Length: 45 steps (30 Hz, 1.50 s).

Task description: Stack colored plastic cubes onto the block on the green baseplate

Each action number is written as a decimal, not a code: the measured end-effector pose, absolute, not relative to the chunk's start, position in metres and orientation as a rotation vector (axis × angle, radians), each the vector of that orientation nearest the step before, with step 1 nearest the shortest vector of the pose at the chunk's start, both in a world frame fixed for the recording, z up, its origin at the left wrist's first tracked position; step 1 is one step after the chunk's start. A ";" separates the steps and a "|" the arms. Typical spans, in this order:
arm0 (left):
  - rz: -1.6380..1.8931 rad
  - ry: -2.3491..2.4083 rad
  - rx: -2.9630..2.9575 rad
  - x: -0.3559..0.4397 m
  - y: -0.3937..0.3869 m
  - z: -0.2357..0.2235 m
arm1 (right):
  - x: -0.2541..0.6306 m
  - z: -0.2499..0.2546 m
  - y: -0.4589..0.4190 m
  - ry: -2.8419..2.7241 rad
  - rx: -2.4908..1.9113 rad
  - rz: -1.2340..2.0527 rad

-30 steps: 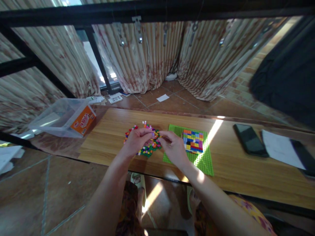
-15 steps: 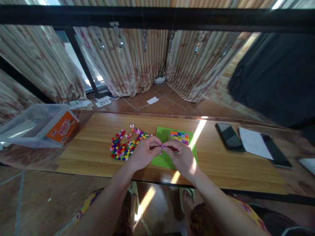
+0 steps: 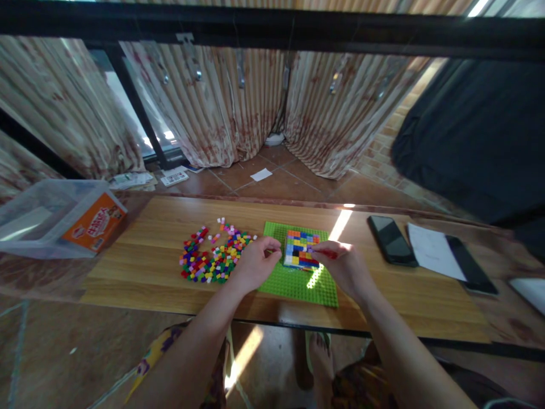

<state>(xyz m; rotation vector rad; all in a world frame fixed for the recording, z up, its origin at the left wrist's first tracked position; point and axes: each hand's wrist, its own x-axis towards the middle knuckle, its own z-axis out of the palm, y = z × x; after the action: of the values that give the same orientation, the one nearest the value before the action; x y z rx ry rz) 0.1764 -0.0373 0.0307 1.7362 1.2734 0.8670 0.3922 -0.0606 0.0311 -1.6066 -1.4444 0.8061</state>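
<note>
A green baseplate [image 3: 298, 281] lies on the wooden table [image 3: 383, 295], with a block of coloured small bricks [image 3: 300, 250] built on its far part. My right hand [image 3: 343, 267] pinches a tiny piece at the right edge of that block. My left hand [image 3: 255, 264] rests curled at the plate's left edge, fingers together; what it holds, if anything, is hidden. A heap of loose coloured bricks [image 3: 210, 258] lies just left of it.
A clear plastic tub [image 3: 46, 218] with an orange box [image 3: 93, 224] stands at the far left. Two dark phones [image 3: 389, 240] [image 3: 470, 257] and a white sheet [image 3: 430, 250] lie on the right. Curtains and a black bar are behind the table.
Both hands have come away from the loose heap and moved apart; the right hand has gone to the built block on the plate. The view has shifted left and down.
</note>
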 end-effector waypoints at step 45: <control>0.776 1.297 1.830 0.175 -0.040 0.037 | 0.401 0.041 -0.055 -1.261 -1.613 0.625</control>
<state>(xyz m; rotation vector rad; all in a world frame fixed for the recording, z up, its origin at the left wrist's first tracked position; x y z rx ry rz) 0.1751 -0.0404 0.0373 1.8296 1.2965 0.7758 0.4012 -0.0546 0.0408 -1.6133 -1.2607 0.6250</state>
